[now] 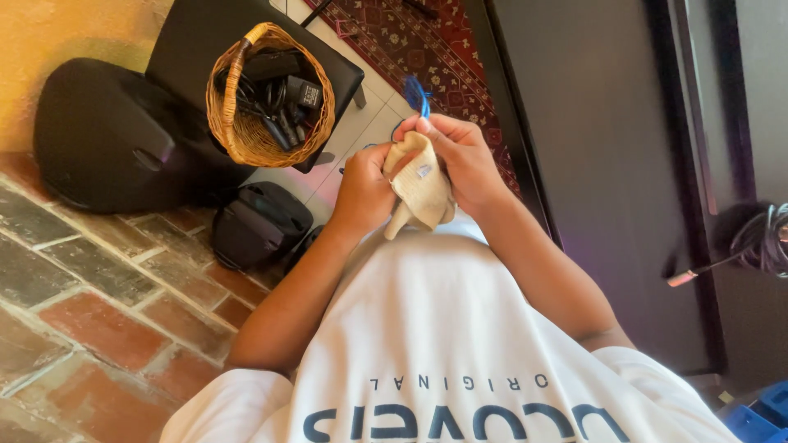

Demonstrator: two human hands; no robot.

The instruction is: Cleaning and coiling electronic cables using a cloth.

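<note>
Both hands are raised in front of my white shirt [427,344]. Between them is a small beige cloth piece [421,197] with a tiny label on it. My left hand [364,193] grips its left side. My right hand [466,160] holds its upper right part, and the fingertips pinch a thin blue strand [417,94] that sticks up above the cloth. The lower end of the cloth hangs down between my wrists.
A wicker basket [238,123] filled with black cables and chargers stands on a black stool [189,41]. A big rounded black case [107,131] and a small black bag [258,221] rest on the brick floor [98,312]. There is a red patterned rug [427,41] beyond and a dark panel [599,164] to the right.
</note>
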